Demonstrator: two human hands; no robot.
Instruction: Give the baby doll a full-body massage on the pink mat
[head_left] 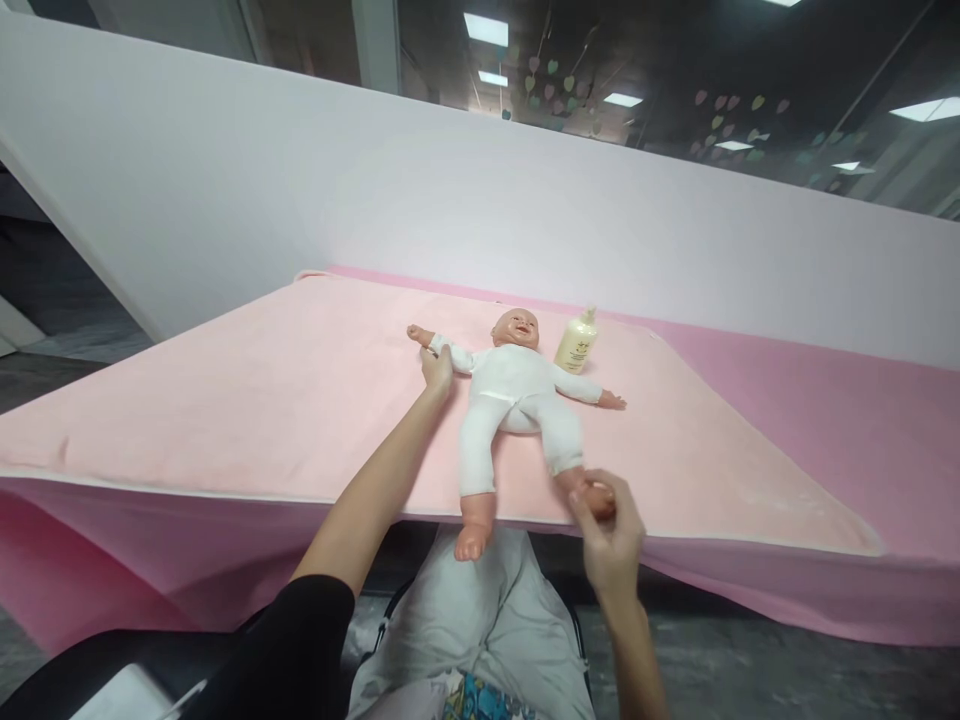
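Note:
A baby doll [517,375] with a white cloth body lies face up, its head away from me and its arms spread. My left hand [437,370] is closed around the doll's arm on the left, near the wrist. With my right hand [611,525] I grip the doll's foot on the right, fingers over the top and thumb on the near side. The other foot [472,540] hangs over the near table edge. Beside the doll's head, to the right, stands a pale yellow pump bottle [577,342].
A light pink towel [225,400] covers much of the table, over a darker pink cloth [847,420]. Behind rises a white partition [450,200] with dark glass above. My legs [465,620] are under the near edge. A white object [124,695] lies at lower left.

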